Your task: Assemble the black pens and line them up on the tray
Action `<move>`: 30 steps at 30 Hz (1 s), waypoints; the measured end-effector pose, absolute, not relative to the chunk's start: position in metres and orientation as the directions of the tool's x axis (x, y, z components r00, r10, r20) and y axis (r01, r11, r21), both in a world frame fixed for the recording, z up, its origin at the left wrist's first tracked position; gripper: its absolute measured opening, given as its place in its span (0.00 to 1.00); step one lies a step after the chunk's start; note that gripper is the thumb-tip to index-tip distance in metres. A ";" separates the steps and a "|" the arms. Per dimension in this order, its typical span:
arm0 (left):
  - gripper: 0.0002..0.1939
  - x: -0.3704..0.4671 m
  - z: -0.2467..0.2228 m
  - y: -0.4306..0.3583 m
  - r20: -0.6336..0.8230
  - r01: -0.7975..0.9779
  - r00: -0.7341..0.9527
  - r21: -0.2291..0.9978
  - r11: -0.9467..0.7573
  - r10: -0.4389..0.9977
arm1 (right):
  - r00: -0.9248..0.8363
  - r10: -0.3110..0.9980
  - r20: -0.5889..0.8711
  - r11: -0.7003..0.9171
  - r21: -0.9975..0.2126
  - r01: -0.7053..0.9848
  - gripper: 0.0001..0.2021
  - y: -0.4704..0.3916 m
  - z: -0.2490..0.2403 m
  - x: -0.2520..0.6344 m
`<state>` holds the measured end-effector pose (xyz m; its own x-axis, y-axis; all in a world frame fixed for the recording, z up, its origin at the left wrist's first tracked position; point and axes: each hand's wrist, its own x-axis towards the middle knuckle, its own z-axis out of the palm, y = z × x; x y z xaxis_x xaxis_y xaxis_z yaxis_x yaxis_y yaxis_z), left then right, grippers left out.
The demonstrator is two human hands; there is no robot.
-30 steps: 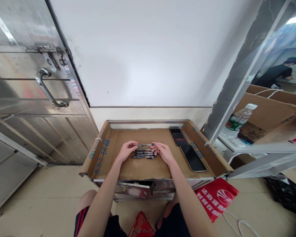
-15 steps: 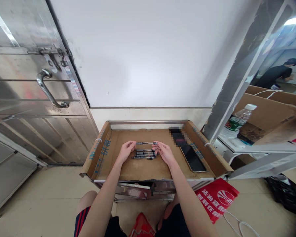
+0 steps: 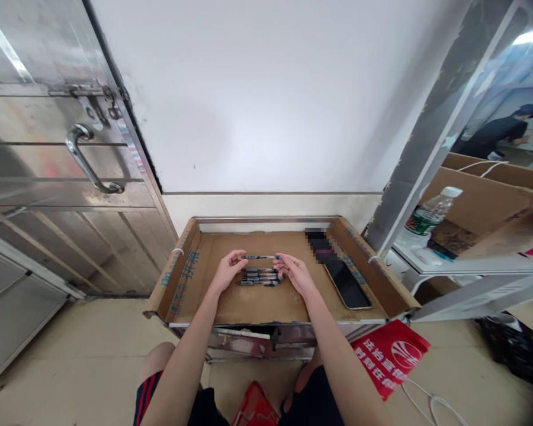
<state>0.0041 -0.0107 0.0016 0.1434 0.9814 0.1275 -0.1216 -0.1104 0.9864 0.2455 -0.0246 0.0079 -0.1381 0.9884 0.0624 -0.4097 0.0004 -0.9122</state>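
A dark pen (image 3: 261, 257) is held level between both hands, just above a row of several similar pens (image 3: 260, 276) lying side by side on the cardboard-lined tray (image 3: 249, 305). My left hand (image 3: 228, 271) pinches the pen's left end. My right hand (image 3: 294, 272) grips its right end, where the cap sits. Both forearms reach in from the bottom of the view.
A black phone (image 3: 346, 284) lies on the tray's right side. A metal door with a handle (image 3: 86, 161) stands at the left. A shelf at the right carries a water bottle (image 3: 429, 216) and cardboard. A red bag (image 3: 388, 355) lies on the floor. Another person stands at the far right.
The pen has come up slightly off the row and is now held a little higher between both hands. Since half a second ago almost nothing has shifted.
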 end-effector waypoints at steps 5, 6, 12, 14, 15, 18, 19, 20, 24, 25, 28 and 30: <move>0.20 0.005 0.001 -0.008 0.101 -0.146 0.107 0.986 -0.085 0.989 | -0.143 0.987 0.071 0.005 -0.910 -0.415 0.17 -0.023 0.006 0.246; 0.20 0.005 0.000 -0.007 0.098 -0.135 0.111 0.987 -0.083 0.989 | -0.145 0.987 0.069 0.003 -0.910 -0.414 0.17 -0.023 0.006 0.246; 0.20 0.004 -0.003 -0.007 0.103 -0.116 0.140 0.989 -0.087 0.985 | -0.137 0.988 0.074 0.011 -0.909 -0.417 0.17 -0.025 0.008 0.245; 0.21 0.004 -0.001 -0.009 0.126 -0.130 0.146 0.986 -0.107 0.981 | -0.137 0.987 0.082 0.018 -0.910 -0.415 0.17 -0.025 0.007 0.246; 0.22 0.005 0.000 -0.009 0.132 -0.136 0.151 0.984 -0.112 0.980 | -0.138 0.987 0.083 0.019 -0.911 -0.412 0.17 -0.025 0.007 0.246; 0.23 0.006 0.001 -0.009 0.109 -0.159 0.154 0.984 -0.084 0.982 | -0.135 0.988 0.080 0.018 -0.913 -0.408 0.18 -0.024 0.007 0.246; 0.23 0.006 0.001 -0.009 0.094 -0.165 0.149 0.984 -0.068 0.984 | -0.136 0.988 0.080 0.018 -0.913 -0.408 0.18 -0.024 0.007 0.246; 0.22 0.006 0.000 -0.008 0.080 -0.166 0.144 0.985 -0.056 0.986 | -0.138 0.987 0.080 0.017 -0.913 -0.408 0.18 -0.025 0.007 0.246; 0.22 0.005 -0.001 -0.007 0.064 -0.120 0.139 0.992 -0.047 0.988 | -0.153 0.985 0.076 0.007 -0.913 -0.408 0.17 -0.025 0.010 0.245; 0.22 0.005 -0.001 -0.008 0.069 -0.112 0.143 0.992 -0.053 0.987 | -0.152 0.986 0.073 0.005 -0.913 -0.408 0.17 -0.026 0.010 0.245; 0.21 0.005 0.000 -0.010 0.111 -0.115 0.154 0.989 -0.094 0.982 | -0.140 0.988 0.068 0.004 -0.912 -0.410 0.17 -0.025 0.010 0.245; 0.23 0.005 0.000 -0.010 0.136 -0.122 0.159 0.986 -0.117 0.978 | -0.137 0.988 0.070 0.008 -0.912 -0.410 0.17 -0.025 0.010 0.245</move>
<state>0.0054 -0.0104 0.0003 0.1594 0.9779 0.1355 -0.1221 -0.1167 0.9856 0.2449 -0.0255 0.0105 -0.1368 0.9881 0.0703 -0.4102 0.0080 -0.9119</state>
